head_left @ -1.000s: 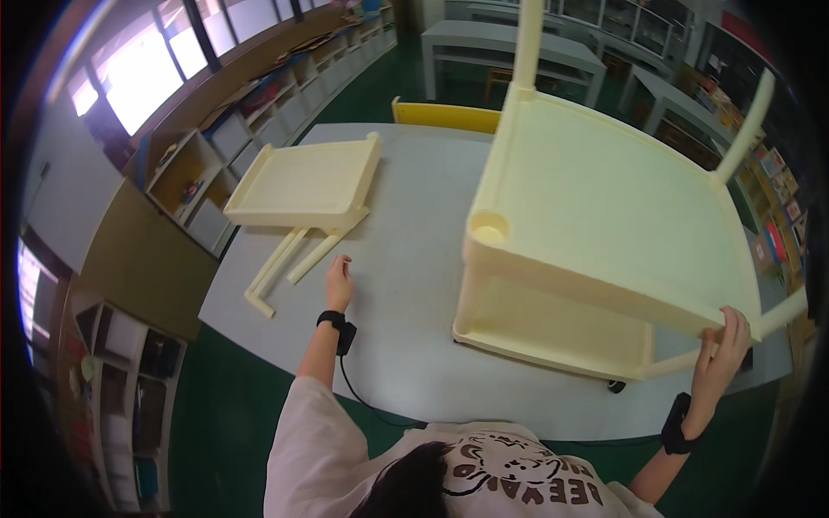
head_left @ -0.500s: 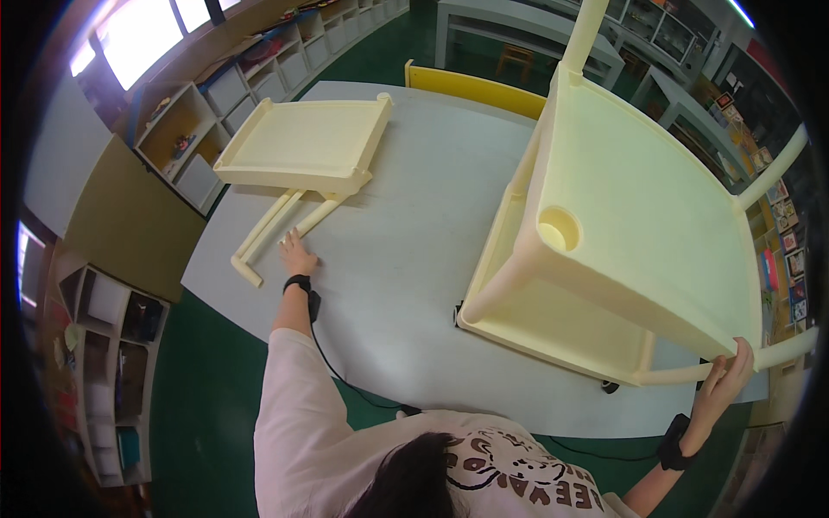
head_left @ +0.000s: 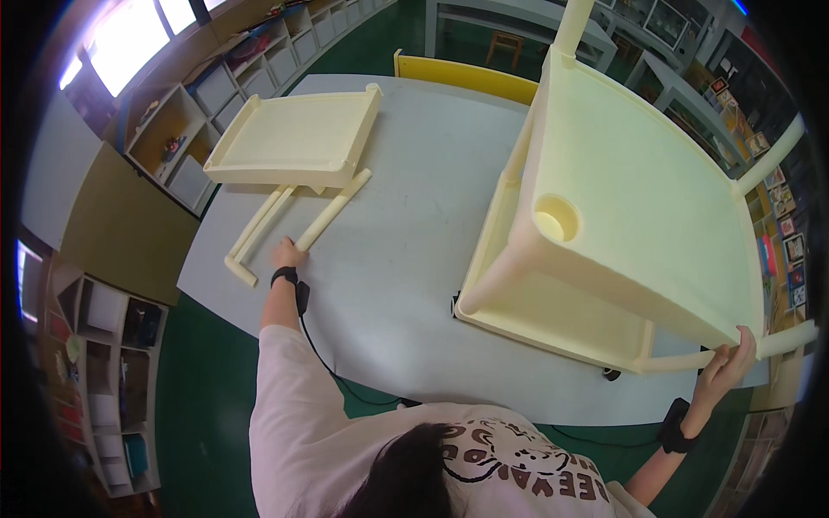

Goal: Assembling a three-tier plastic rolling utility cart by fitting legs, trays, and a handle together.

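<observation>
My left hand (head_left: pixel 288 253) is closed around the near end of a cream plastic tube (head_left: pixel 335 209), which slants away across the table. Beside it lie more cream tubes (head_left: pixel 259 226), one with a bent end, partly hidden under a loose cream tray (head_left: pixel 294 134). On the right stands a partly built cream cart with an upper tray (head_left: pixel 648 198) that has a round cup recess, and a lower tray (head_left: pixel 553 328) on small black wheels. My right hand (head_left: pixel 730 364) grips the upper tray's near right corner, beside a tube there.
Everything stands on a pale grey table (head_left: pixel 397 285). A yellow chair back (head_left: pixel 462 79) rises at its far edge. Shelving units with bins (head_left: pixel 203 129) line the left side, and grey benches (head_left: pixel 518 30) stand farther back. A black cable (head_left: pixel 332 367) runs from my left wrist.
My left hand has closed on the tube and drawn it out from beside the loose tray, turning it slightly. My right hand stays at the cart's corner. The view has shifted a little.
</observation>
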`<state>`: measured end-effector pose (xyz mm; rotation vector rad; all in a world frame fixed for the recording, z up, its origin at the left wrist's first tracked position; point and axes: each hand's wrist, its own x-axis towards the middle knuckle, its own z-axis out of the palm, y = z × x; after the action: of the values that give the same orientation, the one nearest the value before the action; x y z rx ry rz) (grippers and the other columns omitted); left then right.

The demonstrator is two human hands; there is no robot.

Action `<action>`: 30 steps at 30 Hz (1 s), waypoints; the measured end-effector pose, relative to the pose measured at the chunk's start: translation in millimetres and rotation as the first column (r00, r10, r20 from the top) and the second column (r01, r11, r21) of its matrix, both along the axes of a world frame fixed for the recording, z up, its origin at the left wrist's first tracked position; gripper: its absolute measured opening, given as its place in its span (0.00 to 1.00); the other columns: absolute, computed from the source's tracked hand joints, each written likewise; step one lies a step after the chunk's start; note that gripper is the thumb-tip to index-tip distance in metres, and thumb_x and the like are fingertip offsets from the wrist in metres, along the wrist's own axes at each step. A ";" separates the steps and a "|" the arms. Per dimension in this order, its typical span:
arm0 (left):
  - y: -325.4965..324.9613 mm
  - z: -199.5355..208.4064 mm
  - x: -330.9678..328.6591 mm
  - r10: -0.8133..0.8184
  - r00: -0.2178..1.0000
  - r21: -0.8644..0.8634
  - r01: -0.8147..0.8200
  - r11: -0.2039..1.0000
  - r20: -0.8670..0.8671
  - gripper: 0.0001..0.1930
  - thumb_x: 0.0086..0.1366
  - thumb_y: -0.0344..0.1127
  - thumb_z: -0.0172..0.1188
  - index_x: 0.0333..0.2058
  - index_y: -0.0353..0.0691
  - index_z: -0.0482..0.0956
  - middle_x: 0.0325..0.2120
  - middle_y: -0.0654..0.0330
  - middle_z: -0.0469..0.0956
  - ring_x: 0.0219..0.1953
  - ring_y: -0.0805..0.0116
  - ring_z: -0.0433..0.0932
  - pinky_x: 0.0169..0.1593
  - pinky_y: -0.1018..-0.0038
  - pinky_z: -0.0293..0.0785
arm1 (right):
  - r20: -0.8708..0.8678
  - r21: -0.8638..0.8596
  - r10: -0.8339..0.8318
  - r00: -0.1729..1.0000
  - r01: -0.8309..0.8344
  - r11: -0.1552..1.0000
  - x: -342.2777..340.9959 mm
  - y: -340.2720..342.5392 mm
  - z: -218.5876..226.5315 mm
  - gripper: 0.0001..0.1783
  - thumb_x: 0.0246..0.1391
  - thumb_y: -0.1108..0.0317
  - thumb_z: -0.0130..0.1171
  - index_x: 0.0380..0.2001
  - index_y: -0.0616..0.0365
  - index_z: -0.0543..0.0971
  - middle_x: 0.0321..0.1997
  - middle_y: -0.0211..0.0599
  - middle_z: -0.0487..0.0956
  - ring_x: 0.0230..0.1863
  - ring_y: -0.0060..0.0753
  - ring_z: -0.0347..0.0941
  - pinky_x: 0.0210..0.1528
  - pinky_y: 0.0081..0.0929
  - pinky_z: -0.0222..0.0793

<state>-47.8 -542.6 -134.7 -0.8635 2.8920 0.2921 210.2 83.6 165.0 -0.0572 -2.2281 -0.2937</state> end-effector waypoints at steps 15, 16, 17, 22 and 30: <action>32.9 -12.6 23.0 -0.520 0.808 0.001 0.541 0.841 -0.278 0.19 0.36 0.26 0.55 0.31 0.30 0.65 0.32 0.43 0.64 0.37 0.45 0.63 0.43 0.62 0.62 | -0.130 -0.003 0.000 0.991 0.000 1.000 -9.2 -5.0 -3.3 0.19 0.53 0.57 0.35 0.36 0.63 0.65 0.37 0.45 0.66 0.40 0.45 0.61 0.46 0.36 0.50; 36.6 -15.4 20.8 -0.492 0.827 -0.017 0.507 0.862 -0.271 0.19 0.36 0.27 0.56 0.32 0.30 0.66 0.32 0.43 0.66 0.37 0.45 0.64 0.43 0.62 0.63 | -0.131 -0.008 0.013 0.991 -0.015 1.000 -8.6 -6.4 -4.1 0.20 0.53 0.56 0.36 0.36 0.63 0.65 0.37 0.45 0.66 0.40 0.45 0.60 0.47 0.37 0.49; 40.8 -18.1 18.4 -0.466 0.843 -0.036 0.474 0.880 -0.268 0.19 0.37 0.28 0.56 0.32 0.30 0.67 0.31 0.43 0.67 0.37 0.46 0.66 0.42 0.62 0.64 | -0.135 -0.013 0.025 0.991 -0.027 1.000 -7.2 -7.5 -3.4 0.20 0.53 0.55 0.36 0.36 0.63 0.65 0.37 0.45 0.66 0.41 0.46 0.60 0.47 0.37 0.49; 60.2 -21.1 14.7 -0.368 0.929 0.057 0.369 0.928 -0.019 0.14 0.39 0.36 0.56 0.24 0.31 0.72 0.25 0.44 0.73 0.30 0.50 0.72 0.35 0.63 0.69 | -0.140 -0.016 -0.013 0.990 0.011 1.000 -9.0 -17.0 -5.3 0.18 0.50 0.56 0.38 0.35 0.60 0.65 0.38 0.43 0.65 0.43 0.45 0.59 0.52 0.44 0.44; 101.3 23.5 17.4 0.020 0.943 0.891 0.306 0.336 -0.331 0.10 0.43 0.33 0.51 0.08 0.39 0.66 0.05 0.63 0.63 0.07 0.73 0.61 0.12 0.77 0.56 | -0.120 -0.061 -0.018 0.993 0.010 0.998 -4.3 -19.6 -2.9 0.18 0.46 0.56 0.44 0.34 0.59 0.66 0.37 0.40 0.65 0.42 0.42 0.60 0.52 0.42 0.44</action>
<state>-30.4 -441.2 -111.2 -0.2980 2.2292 1.9628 205.8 64.0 162.1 -0.1199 -2.1170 -0.2247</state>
